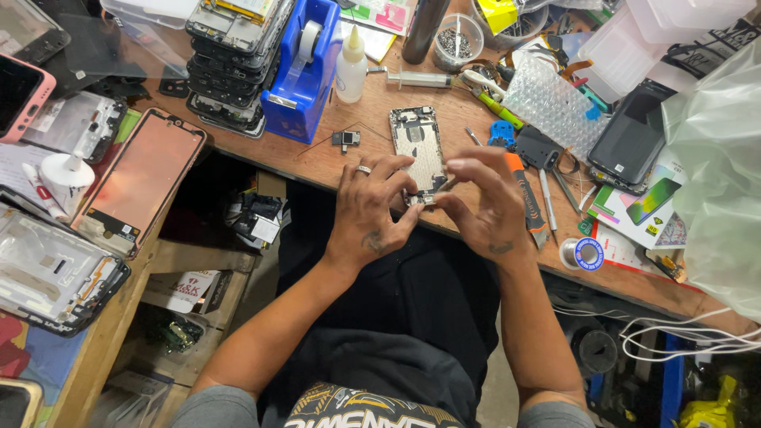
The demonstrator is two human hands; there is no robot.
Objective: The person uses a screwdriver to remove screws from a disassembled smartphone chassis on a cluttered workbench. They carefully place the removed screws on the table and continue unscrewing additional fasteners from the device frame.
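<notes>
Both hands pinch the bottom end of an opened phone body (418,150) at the workbench's (333,162) front edge: left hand (371,208) and right hand (485,208) with fingers curled closed on it. A blue tape dispenser (304,75) stands behind; a white squeeze bottle (350,67) is beside it.

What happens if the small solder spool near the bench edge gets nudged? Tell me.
The solder spool lies flat on its round face, so it would probably slide rather than roll. It sits close to the wooden bench edge and could drop off. It looks compact, likely heavy for its size.
</notes>
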